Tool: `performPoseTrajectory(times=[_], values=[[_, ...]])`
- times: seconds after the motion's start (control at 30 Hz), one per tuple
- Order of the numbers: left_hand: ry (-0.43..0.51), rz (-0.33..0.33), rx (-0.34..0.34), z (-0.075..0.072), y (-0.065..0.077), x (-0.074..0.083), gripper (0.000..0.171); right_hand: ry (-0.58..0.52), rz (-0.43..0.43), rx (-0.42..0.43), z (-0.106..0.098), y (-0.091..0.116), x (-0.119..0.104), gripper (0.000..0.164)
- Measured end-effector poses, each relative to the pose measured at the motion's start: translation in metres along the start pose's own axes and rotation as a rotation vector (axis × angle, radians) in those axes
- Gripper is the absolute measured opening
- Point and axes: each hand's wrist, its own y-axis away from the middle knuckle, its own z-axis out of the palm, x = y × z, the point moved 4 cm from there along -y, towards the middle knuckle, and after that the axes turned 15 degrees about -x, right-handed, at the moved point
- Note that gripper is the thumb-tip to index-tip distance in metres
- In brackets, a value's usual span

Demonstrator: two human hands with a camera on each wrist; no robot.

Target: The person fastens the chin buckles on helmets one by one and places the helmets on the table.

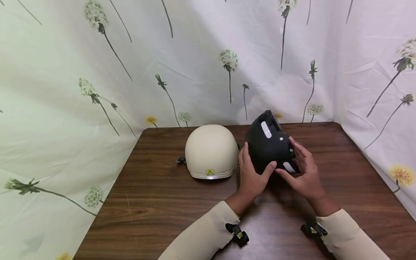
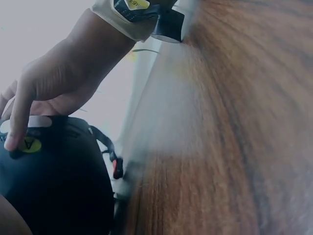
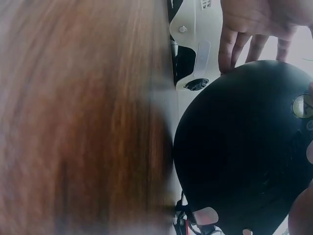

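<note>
A matte black helmet [image 1: 264, 148] is tilted between both hands over the right half of the table, with pale oval patches on its shell. My left hand [image 1: 255, 177] grips its left side, thumb across the near face. On the opposite side my right hand [image 1: 305, 173] holds the rim with fingers and thumb. The left wrist view shows a round yellow A sticker [image 2: 32, 144] and a hanging strap with a red-marked buckle [image 2: 117, 168]. Just left of the black helmet, a cream helmet [image 1: 211, 150] sits upright. Whether the black helmet touches the table is unclear.
Both helmets are toward the back of a brown wood-grain table [image 1: 156, 209]. A dark buckle [image 1: 181, 160] sticks out left of the cream helmet. White cloth [image 1: 195, 72] printed with dandelions hangs behind and at the sides.
</note>
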Motion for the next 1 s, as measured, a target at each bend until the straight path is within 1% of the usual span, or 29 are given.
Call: performPoseTrajectory(times=[0.07,0.13,0.37,0.47,0.53,0.6,0.73,0.77,0.87,1.0], values=[[-0.012,0.016,0.008,0.0,0.0005,0.0007,0.105,-0.003,-0.007,-0.004,0.0004,0.0003,0.0011,0.115],[-0.02,0.026,0.01,0.0,0.001,0.0014,0.104,0.01,0.004,-0.002,0.0009,0.0011,0.0017,0.114],[-0.039,0.036,0.034,-0.0014,0.0005,0.0031,0.102,0.106,0.061,-0.038,0.0028,0.0039,0.0008,0.103],[-0.05,0.044,0.041,-0.0021,0.0004,0.0039,0.102,0.127,0.063,-0.052,0.0035,0.0036,0.0009,0.101],[-0.05,0.033,0.041,-0.0019,0.0007,0.0034,0.103,0.122,0.043,-0.063,0.004,0.0024,0.0013,0.101],[-0.05,0.014,0.042,-0.0014,0.001,0.0024,0.105,0.119,0.001,-0.067,0.004,0.0007,0.0018,0.098],[-0.046,-0.011,0.049,-0.0005,0.0012,0.001,0.109,0.114,-0.078,-0.071,0.0034,-0.0017,0.0035,0.073],[-0.045,-0.012,0.05,-0.0004,0.0011,0.001,0.11,0.125,-0.09,-0.069,0.0032,-0.0017,0.0039,0.071],[-0.044,-0.007,0.06,-0.0003,0.0007,0.0016,0.111,0.144,-0.106,-0.062,0.0026,-0.0013,0.0051,0.076],[-0.052,0.002,0.066,-0.0006,0.0005,0.0031,0.111,0.138,-0.118,-0.058,0.0018,-0.0015,0.0046,0.074]])
